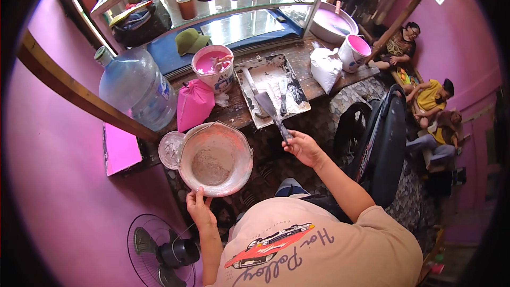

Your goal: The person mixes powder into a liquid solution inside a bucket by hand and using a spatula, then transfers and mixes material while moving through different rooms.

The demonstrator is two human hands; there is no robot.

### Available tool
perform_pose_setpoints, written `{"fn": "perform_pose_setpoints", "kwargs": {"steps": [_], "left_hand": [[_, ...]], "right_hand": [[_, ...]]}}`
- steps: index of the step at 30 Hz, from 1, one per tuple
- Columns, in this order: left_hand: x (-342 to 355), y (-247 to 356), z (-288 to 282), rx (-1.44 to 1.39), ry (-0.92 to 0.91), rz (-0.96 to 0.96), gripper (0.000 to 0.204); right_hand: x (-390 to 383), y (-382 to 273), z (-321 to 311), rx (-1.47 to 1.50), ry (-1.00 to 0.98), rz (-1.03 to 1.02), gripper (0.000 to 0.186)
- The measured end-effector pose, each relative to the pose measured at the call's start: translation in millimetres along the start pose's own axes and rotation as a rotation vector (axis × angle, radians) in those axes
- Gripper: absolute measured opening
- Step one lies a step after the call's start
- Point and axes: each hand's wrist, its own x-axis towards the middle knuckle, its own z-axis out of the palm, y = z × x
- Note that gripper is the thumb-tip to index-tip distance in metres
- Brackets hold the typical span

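Plainly, both hands are busy from where I watch. The left hand (201, 210) has its fingers pinched on the near rim of the pail (234, 146), which is by the bench's (302, 64) front edge, mouth turned up, with brownish residue (211, 166) in its bottom. The right hand (307, 150) has its fingers wrapped round the handle of the scraper (272, 111), its blade pointing away over the tray (265, 120); I can't tell whether it touches anything there. My worry is the pail: I see it gripped at one spot only and can't make out any support below, so a hard push could twist it loose or knock it against the lid (169, 150) beside it. The blade could also catch the dark-handled tool (283, 101), and a bump might shift the tray, whose near corner seems to overhang.
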Motion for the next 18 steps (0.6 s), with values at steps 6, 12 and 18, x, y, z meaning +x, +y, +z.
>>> {"fn": "perform_pose_setpoints", "kwargs": {"steps": [6, 12, 18], "left_hand": [[2.7, -5.6, 3.4, 0.076, -0.052, -0.047, 0.011], [-0.5, -14.3, 8.2, 0.08, -0.098, -0.065, 0.012], [-5.5, -16.1, 10.3, 0.084, -0.079, -0.074, 0.011]], "right_hand": [[-40.8, 30.0, -14.6, 0.034, 0.109, 0.007, 0.035], [-57.3, 36.7, -22.5, 0.017, 0.158, 0.002, 0.035], [-50.4, 34.9, -20.8, 0.002, 0.167, -0.005, 0.037]]}}
